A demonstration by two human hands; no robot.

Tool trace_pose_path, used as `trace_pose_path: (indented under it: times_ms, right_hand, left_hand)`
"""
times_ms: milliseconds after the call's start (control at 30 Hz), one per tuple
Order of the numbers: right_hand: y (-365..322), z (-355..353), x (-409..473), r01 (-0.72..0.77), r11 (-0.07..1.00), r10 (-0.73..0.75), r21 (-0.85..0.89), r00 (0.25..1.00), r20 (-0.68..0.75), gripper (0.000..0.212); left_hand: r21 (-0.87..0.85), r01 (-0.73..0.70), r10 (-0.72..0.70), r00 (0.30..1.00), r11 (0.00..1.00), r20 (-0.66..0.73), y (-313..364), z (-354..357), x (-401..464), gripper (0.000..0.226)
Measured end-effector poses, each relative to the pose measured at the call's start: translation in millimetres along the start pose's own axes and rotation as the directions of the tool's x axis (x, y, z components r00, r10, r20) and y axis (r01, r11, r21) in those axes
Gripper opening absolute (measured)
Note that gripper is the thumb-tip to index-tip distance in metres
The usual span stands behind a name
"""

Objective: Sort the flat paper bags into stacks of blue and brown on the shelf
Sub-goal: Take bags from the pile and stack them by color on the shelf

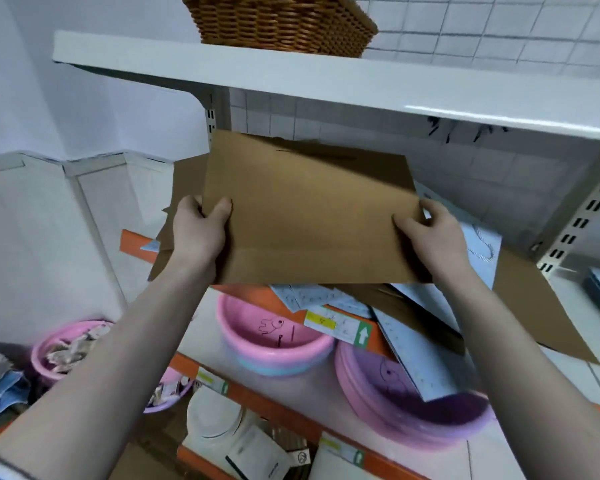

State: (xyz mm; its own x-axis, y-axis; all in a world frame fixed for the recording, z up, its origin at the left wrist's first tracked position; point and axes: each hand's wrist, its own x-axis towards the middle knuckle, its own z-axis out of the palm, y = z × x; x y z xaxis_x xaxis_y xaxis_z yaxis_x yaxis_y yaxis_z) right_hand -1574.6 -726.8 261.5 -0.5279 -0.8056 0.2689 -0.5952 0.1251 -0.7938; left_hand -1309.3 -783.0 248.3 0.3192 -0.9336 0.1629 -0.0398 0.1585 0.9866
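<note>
A flat brown paper bag [309, 209] is held up in front of the shelf, between both hands. My left hand [198, 230] pinches its left edge, thumb on the front face. My right hand [433, 230] pinches its right edge the same way. Behind and below it lie more brown bags [534, 306] and several pale blue bags [420, 355] in a loose heap on the shelf with the orange edge [132, 242]. Some blue bags hang over the shelf's front. Most of the heap is hidden by the held bag.
A white shelf board [291, 77] runs just above the bags, with a wicker basket [278, 22] on top. Below stand a pink basin [274, 341] and a purple basin [413, 407]. A slotted metal upright [575, 223] is at right.
</note>
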Motion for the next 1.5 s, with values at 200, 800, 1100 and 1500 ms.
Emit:
trace_pose_path:
  times_ms: [200, 800, 1100, 1500]
  right_hand:
    - [20, -30, -64, 0.011, 0.972, -0.055, -0.235, 0.982, -0.180, 0.055]
    - [151, -220, -153, -0.299, 0.888, 0.177, -0.350, 0.924, -0.339, 0.045]
    - [295, -428, -226, -0.469, 0.826, 0.287, -0.312, 0.827, -0.482, 0.049]
    - [416, -598, -267, -0.499, 0.810, 0.240, -0.308, 0.761, -0.602, 0.052]
  left_hand:
    - [-0.073, 0.096, -0.085, 0.986, 0.993, 0.141, -16, -14, -41, 0.013]
    - [0.207, -0.265, 0.149, 0.881, 0.942, 0.449, 20, 122, -214, 0.044]
    - [0.073, -0.269, 0.178, 0.794, 0.960, 0.581, 32, 268, -432, 0.040]
    - [0.176, -0.332, 0.104, 0.676, 0.927, 0.729, 64, 410, -597, 0.048]
